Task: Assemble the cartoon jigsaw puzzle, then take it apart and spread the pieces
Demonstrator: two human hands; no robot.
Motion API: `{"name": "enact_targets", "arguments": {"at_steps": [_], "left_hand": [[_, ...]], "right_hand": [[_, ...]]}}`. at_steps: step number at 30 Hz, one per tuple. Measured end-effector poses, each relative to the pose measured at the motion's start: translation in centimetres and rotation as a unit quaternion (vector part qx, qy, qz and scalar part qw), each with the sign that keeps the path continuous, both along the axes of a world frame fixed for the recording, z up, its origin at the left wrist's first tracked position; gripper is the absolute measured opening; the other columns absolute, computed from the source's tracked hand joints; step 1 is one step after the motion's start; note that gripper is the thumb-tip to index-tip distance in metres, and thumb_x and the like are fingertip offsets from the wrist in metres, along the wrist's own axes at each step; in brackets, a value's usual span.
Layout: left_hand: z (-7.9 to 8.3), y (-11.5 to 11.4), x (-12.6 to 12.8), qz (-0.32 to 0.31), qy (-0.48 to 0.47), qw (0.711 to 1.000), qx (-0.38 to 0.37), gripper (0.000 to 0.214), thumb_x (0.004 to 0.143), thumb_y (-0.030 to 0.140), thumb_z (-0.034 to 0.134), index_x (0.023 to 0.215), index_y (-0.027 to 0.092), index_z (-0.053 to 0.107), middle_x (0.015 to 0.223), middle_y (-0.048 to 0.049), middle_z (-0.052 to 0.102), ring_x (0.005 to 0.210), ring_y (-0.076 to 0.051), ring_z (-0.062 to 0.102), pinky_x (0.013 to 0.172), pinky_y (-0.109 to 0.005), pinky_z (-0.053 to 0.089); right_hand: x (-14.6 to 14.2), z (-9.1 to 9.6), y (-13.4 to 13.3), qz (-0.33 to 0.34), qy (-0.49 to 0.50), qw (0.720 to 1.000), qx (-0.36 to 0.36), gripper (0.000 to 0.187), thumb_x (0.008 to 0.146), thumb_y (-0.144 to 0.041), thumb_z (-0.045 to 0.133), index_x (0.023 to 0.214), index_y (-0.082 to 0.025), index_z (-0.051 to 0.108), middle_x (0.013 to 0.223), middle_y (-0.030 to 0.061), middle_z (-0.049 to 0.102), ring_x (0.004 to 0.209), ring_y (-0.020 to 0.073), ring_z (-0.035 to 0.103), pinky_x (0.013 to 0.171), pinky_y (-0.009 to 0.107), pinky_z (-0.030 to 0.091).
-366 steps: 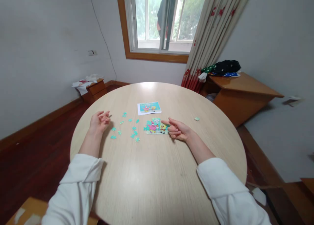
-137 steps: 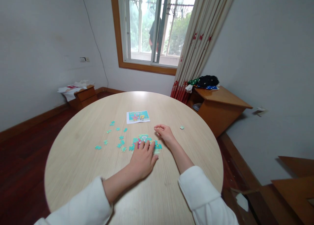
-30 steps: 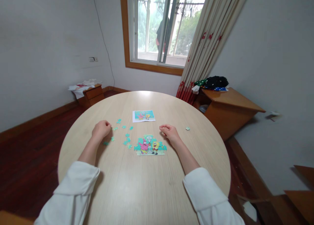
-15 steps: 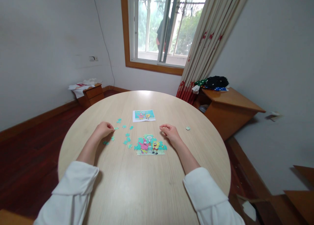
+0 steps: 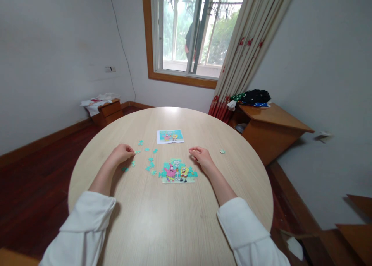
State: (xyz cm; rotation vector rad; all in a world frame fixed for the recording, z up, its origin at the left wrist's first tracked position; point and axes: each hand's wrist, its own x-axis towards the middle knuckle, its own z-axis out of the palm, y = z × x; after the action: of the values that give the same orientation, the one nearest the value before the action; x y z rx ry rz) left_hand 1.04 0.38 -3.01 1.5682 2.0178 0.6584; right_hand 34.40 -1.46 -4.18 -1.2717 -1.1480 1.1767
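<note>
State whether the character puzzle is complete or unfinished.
Unfinished: the character puzzle has a stepped upper edge, and loose pieces lie left of it.

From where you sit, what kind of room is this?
Probably a room in a home: there's a curtain by a window, clothes piled on a wooden desk, and a round table with a puzzle.

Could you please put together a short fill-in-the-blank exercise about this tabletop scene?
1. The hand nearer the scattered puzzle pieces is the person's ____ one.
2. The printed sheet lies ____ from the person than the partly joined puzzle.
3. The small pale item lying apart is on the person's ____ side of the table.
4. Both sleeves are ____ in colour.

Missing words: left; farther; right; white.
</note>
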Motion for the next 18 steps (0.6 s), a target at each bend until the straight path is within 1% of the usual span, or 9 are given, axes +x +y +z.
{"name": "enact_targets", "arguments": {"at_steps": [2, 4, 6, 9, 11, 13, 18], "left_hand": [[0.1, 0.0, 0.2, -0.005, 0.010, 1.000, 0.017, 0.013, 0.061, 0.027, 0.062, 0.065, 0.015, 0.064, 0.053, -0.0002, 0.059, 0.053, -0.015, 0.053, 0.050, -0.024, 0.036], [0.2, 0.2, 0.6, -0.022, 0.030, 0.998, 0.050, 0.022, 0.065, 0.029, 0.061, 0.080, 0.015, 0.069, 0.068, -0.0029, 0.065, 0.062, -0.016, 0.058, 0.056, -0.024, 0.040], [0.1, 0.3, 1.2, -0.047, 0.062, 0.993, 0.087, 0.030, 0.070, 0.029, 0.059, 0.096, 0.016, 0.069, 0.087, -0.0061, 0.068, 0.077, -0.018, 0.062, 0.068, -0.025, 0.043], [-0.2, 0.2, 2.3, -0.091, 0.129, 0.981, 0.110, 0.036, 0.077, 0.030, 0.055, 0.110, 0.021, 0.067, 0.108, -0.0097, 0.063, 0.100, -0.023, 0.058, 0.085, -0.030, 0.041], [-0.4, 0.0, 3.0, -0.119, 0.173, 0.973, 0.099, 0.037, 0.080, 0.033, 0.053, 0.113, 0.024, 0.066, 0.115, -0.0105, 0.060, 0.108, -0.026, 0.053, 0.091, -0.036, 0.038], [-0.6, -0.1, 3.7, -0.140, 0.200, 0.966, 0.082, 0.036, 0.081, 0.034, 0.051, 0.113, 0.027, 0.066, 0.117, -0.0099, 0.058, 0.110, -0.028, 0.052, 0.092, -0.039, 0.037], [-0.5, -0.2, 4.2, -0.157, 0.214, 0.961, 0.084, 0.029, 0.081, 0.030, 0.050, 0.102, 0.025, 0.070, 0.112, -0.0090, 0.061, 0.108, -0.027, 0.052, 0.092, -0.038, 0.036]], "right_hand": [[0.0, 0.0, 0.0, 0.000, 0.000, 1.000, 0.002, 0.029, 0.052, -0.037, 0.068, 0.070, -0.015, 0.061, 0.042, -0.0072, 0.044, 0.040, 0.0056, 0.035, 0.038, 0.018, 0.024], [0.0, 0.0, 0.0, 0.000, -0.001, 1.000, 0.002, 0.029, 0.052, -0.036, 0.068, 0.070, -0.016, 0.061, 0.042, -0.0072, 0.044, 0.040, 0.0058, 0.035, 0.038, 0.018, 0.024], [0.0, 0.1, -0.1, 0.001, -0.002, 1.000, -0.001, 0.028, 0.052, -0.036, 0.069, 0.070, -0.016, 0.061, 0.042, -0.0072, 0.044, 0.040, 0.0059, 0.035, 0.038, 0.018, 0.024], [0.0, 0.2, -0.1, 0.002, -0.002, 1.000, -0.003, 0.028, 0.052, -0.036, 0.069, 0.070, -0.016, 0.061, 0.043, -0.0071, 0.044, 0.040, 0.0061, 0.035, 0.038, 0.019, 0.023], [-0.1, 0.3, -0.2, 0.001, -0.002, 1.000, -0.003, 0.028, 0.052, -0.036, 0.069, 0.071, -0.016, 0.061, 0.043, -0.0071, 0.044, 0.040, 0.0062, 0.035, 0.038, 0.019, 0.023], [-0.1, 0.3, -0.2, 0.000, -0.003, 1.000, -0.005, 0.028, 0.052, -0.035, 0.068, 0.071, -0.015, 0.061, 0.043, -0.0072, 0.044, 0.040, 0.0060, 0.035, 0.038, 0.019, 0.023], [-0.2, 0.4, -0.2, 0.002, 0.002, 1.000, -0.007, 0.027, 0.052, -0.035, 0.068, 0.070, -0.015, 0.061, 0.042, -0.0075, 0.044, 0.039, 0.0058, 0.035, 0.038, 0.018, 0.024]]}}
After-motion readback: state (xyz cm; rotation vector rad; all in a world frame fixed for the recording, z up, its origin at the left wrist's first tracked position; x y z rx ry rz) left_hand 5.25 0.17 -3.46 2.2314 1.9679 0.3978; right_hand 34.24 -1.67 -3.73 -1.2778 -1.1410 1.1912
